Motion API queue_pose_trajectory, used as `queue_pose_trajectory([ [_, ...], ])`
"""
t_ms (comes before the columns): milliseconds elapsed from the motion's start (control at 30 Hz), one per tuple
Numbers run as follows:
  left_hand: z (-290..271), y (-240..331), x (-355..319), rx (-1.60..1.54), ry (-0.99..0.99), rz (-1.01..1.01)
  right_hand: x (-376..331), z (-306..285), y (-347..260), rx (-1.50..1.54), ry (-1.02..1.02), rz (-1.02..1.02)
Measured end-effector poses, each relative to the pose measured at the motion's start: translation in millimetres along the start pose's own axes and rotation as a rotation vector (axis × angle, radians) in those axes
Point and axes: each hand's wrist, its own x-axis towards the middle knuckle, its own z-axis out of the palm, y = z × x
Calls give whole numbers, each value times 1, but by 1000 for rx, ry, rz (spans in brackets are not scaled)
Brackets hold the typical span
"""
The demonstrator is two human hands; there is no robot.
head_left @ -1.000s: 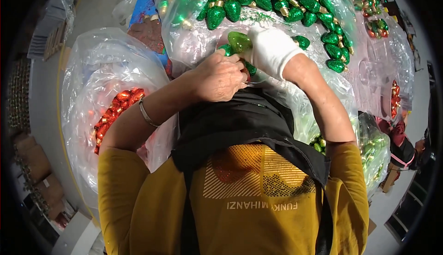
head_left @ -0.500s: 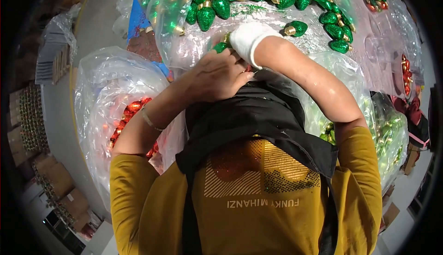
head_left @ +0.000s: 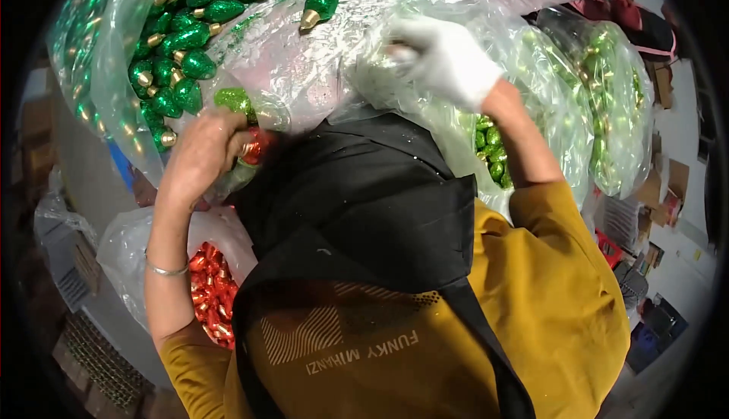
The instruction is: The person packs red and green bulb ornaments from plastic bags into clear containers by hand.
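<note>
A clear plastic pack (head_left: 275, 112) with a lime-green bulb ornament (head_left: 235, 100) and a red one (head_left: 257, 146) is held in my bare left hand (head_left: 201, 149), whose fingers are closed round it. My right hand (head_left: 448, 58), in a white glove, is lifted beside the clear bag (head_left: 524, 100) of lime-green bulb ornaments (head_left: 493, 149). Its fingers are smeared by motion, so what they hold, if anything, does not show. Glittery green bulbs (head_left: 194, 36) with gold caps lie on the plastic-covered table (head_left: 304, 70), and a single green bulb (head_left: 322, 3) sits between my hands.
At the lower left, an open clear bag (head_left: 125, 241) holds red bulbs (head_left: 213, 290). Another clear bag of lime-green bulbs (head_left: 607, 115) stands farther right. Cardboard boxes (head_left: 676, 184) are on the floor at the right, and stacked grey sheets (head_left: 64, 267) at the left.
My hands were together in front of me and have parted. The left moved left and down with the pack; the right swung right toward the lime-green bag. The view has turned to the right.
</note>
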Motion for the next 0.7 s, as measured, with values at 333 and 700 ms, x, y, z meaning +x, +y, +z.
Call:
queue_pose_trajectory([
  [333, 27, -10, -17, 66, -62, 122, -36, 24, -19, 426, 115, -360],
  [700, 34, -26, -39, 219, -4, 228, 51, 78, -103, -58, -102, -902],
])
